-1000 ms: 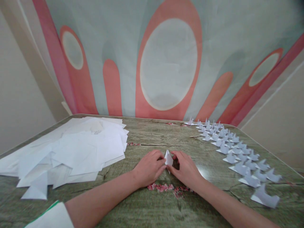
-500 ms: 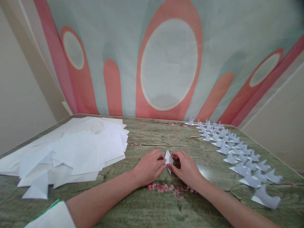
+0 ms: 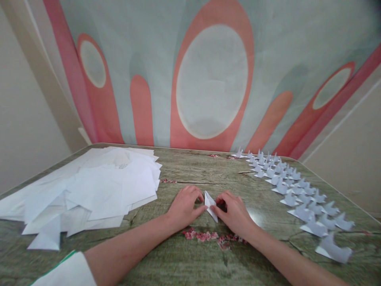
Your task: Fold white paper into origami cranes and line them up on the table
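Between my hands, above the middle of the table, is a small white folded paper [image 3: 210,206], narrow and diamond-shaped with pointed ends. My right hand [image 3: 233,208] pinches its right edge between thumb and fingers. On the other side, my left hand [image 3: 186,206] has its thumb against the paper's left edge, with the fingers curled close to it. Part of the paper is covered by the fingertips.
A spread pile of white paper sheets [image 3: 104,190] covers the table's left side. Along the right stand several rows of folded paper birds [image 3: 303,210]. Behind the wood-patterned table [image 3: 184,167] hangs a printed backdrop [image 3: 160,47].
The folded paper has turned, its top point now leaning left. My left fingers have loosened and shifted slightly away from it, while the right hand stays nearly in place.
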{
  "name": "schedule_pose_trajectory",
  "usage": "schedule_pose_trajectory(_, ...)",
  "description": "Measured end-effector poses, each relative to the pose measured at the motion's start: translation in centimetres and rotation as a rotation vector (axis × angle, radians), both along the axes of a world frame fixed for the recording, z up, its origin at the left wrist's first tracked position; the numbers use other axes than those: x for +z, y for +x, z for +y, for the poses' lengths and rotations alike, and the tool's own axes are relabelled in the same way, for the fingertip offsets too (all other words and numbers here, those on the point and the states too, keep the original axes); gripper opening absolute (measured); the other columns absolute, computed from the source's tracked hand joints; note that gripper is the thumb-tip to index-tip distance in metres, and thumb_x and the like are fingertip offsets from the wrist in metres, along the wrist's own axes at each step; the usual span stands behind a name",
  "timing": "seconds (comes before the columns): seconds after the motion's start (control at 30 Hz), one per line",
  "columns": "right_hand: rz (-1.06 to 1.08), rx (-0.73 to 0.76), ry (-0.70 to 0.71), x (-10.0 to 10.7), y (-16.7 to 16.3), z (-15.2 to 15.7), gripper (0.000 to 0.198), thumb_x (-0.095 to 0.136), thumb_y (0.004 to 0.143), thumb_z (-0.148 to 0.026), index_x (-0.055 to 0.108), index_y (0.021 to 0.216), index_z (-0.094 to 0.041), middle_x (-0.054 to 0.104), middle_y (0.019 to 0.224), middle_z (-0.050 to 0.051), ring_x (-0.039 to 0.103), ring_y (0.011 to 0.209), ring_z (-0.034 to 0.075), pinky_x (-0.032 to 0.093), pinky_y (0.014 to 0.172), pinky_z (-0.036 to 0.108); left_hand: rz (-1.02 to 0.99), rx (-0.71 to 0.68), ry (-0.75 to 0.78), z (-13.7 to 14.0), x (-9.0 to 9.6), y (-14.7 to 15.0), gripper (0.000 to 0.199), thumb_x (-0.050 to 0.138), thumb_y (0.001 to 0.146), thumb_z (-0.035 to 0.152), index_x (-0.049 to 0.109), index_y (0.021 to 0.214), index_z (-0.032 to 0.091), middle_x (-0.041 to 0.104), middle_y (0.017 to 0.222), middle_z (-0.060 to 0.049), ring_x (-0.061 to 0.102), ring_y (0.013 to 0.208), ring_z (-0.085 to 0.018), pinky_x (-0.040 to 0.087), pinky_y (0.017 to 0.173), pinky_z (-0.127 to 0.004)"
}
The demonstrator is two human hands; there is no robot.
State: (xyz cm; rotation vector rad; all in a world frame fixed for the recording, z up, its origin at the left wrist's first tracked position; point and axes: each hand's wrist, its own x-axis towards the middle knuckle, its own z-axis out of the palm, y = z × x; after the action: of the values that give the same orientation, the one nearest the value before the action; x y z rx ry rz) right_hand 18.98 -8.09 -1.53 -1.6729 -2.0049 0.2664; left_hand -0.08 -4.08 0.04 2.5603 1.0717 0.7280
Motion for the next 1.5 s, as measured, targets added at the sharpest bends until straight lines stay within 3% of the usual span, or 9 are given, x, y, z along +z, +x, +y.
schedule_pose_trajectory(0.13,0.089,0.024,-0.001,-0.2,-0.3,-0.2,0.01,0.056,0.078,-0.028,0.056,0.072,-0.02,0.057,0.073,0.0,0.054,0.071,0.016,0.035,0.068,0.031,-0.031,0.085,-0.023,0.3,-0.4,0.0,0.033,0.067,0.07,0.033,0.054,0.095,0.017,0.055,0.095,-0.005,0.05,0.093,-0.021,0.04,0.083,-0.037)
schedule_pose_trajectory(0.37,0.312,0.122,0.022,0.0,-0.6,-0.6,0.005,0.052,0.081,-0.021,0.054,0.076,-0.019,0.057,0.093,0.003,0.052,0.09,0.017,0.038,0.079,0.031,-0.107,0.038,-0.116,0.7,-0.4,-0.1,0.035,0.069,0.066,0.028,0.055,0.097,0.019,0.058,0.099,-0.005,0.051,0.098,-0.022,0.04,0.087,-0.038)
schedule_pose_trajectory(0.57,0.466,0.132,-0.1,0.1,-0.9,-0.8,0.006,0.049,0.083,-0.025,0.05,0.082,-0.02,0.056,0.073,-0.001,0.052,0.068,0.014,0.041,0.063,0.026,-0.364,-0.072,-0.442,0.5,0.0,0.3,0.029,0.061,0.071,0.014,0.05,0.098,0.015,0.063,0.084,-0.001,0.059,0.079,-0.014,0.047,0.074,-0.027)
schedule_pose_trajectory(0.77,0.587,0.146,-0.151,0.4,-1.1,-0.9,0.024,0.048,0.083,-0.028,0.044,0.105,-0.018,0.052,0.069,-0.003,0.05,0.063,0.013,0.04,0.06,0.024,-0.337,-0.081,-0.543,0.3,0.6,0.4,0.02,0.061,0.073,0.021,0.061,0.091,0.014,0.064,0.079,-0.001,0.058,0.074,-0.014,0.046,0.069,-0.024)
schedule_pose_trajectory(0.87,0.529,0.171,-0.173,0.7,-1.1,-1.0,0.017,0.048,0.084,-0.032,0.055,0.089,-0.017,0.053,0.07,-0.001,0.048,0.064,0.013,0.037,0.059,0.023,-0.327,-0.067,-0.579,0.3,0.4,0.4,0.017,0.061,0.074,0.028,0.064,0.081,0.012,0.063,0.072,-0.001,0.055,0.067,-0.013,0.043,0.062,-0.022)
schedule_pose_trajectory(0.97,0.509,0.173,-0.188,0.9,-1.0,-1.2,0.023,0.047,0.085,-0.036,0.058,0.078,-0.017,0.052,0.066,-0.001,0.046,0.062,0.012,0.035,0.056,0.023,-0.372,-0.058,-0.631,0.4,0.0,0.4,0.022,0.063,0.073,0.033,0.063,0.074,0.012,0.061,0.066,0.0,0.052,0.061,-0.011,0.041,0.058,-0.02)
schedule_pose_trajectory(1.13,0.55,0.197,-0.247,0.7,-0.6,-1.0,0.029,0.049,0.083,-0.041,0.057,0.071,-0.016,0.047,0.06,-0.003,0.042,0.058,0.011,0.032,0.054,0.022,-0.433,-0.087,-0.705,0.5,-0.2,0.3,0.028,0.064,0.071,0.039,0.061,0.068,0.011,0.058,0.063,0.001,0.048,0.058,-0.01,0.038,0.056,-0.02)
schedule_pose_trajectory(1.3,0.611,0.269,-0.319,0.4,-0.2,-0.8,0.03,0.052,0.081,-0.042,0.057,0.068,-0.015,0.045,0.059,-0.003,0.04,0.057,0.01,0.032,0.054,0.022,-0.5,-0.156,-0.772,0.3,0.3,0.3,0.029,0.066,0.069,0.038,0.06,0.075,0.011,0.055,0.065,0.001,0.047,0.059,-0.009,0.038,0.057,-0.02)
schedule_pose_trajectory(1.5,0.622,0.286,-0.329,0.7,-0.1,-1.0,0.029,0.054,0.08,-0.041,0.054,0.065,-0.015,0.045,0.059,-0.003,0.04,0.057,0.01,0.032,0.055,0.022,-0.552,-0.15,-0.85,0.2,0.3,0.4,0.032,0.069,0.065,0.04,0.058,0.071,0.011,0.054,0.063,0.001,0.045,0.057,-0.009,0.036,0.056,-0.02)
